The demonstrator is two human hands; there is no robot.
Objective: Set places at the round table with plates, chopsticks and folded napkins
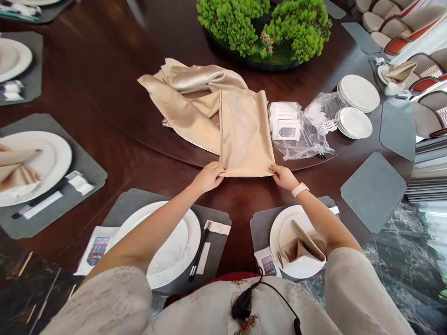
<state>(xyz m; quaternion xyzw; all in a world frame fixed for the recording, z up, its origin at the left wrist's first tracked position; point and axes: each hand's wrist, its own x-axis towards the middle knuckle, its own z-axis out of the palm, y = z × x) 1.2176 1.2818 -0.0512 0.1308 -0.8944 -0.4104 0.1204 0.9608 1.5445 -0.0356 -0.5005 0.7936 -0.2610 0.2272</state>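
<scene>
A gold satin napkin (246, 132), folded into a rough rectangle, lies partly over a loose pile of similar napkins (195, 107) on the dark wooden table. My left hand (210, 177) pinches its near left corner, fingers closed. At the near right corner my right hand (282, 177), with a pale band on the wrist, pinches the same cloth. The near edge is stretched straight between both hands. Just to the right of the napkin sits a clear plastic bag (296, 144) with packets of printed tissues (286, 128).
Stacked white plates (359, 93) stand to the right. A green plant arrangement (261, 28) is at the back. Before me are place settings on grey mats, with a white plate (192, 223), chopsticks (199, 251) and a folded napkin (302, 244). Chairs (429, 114) line the far right.
</scene>
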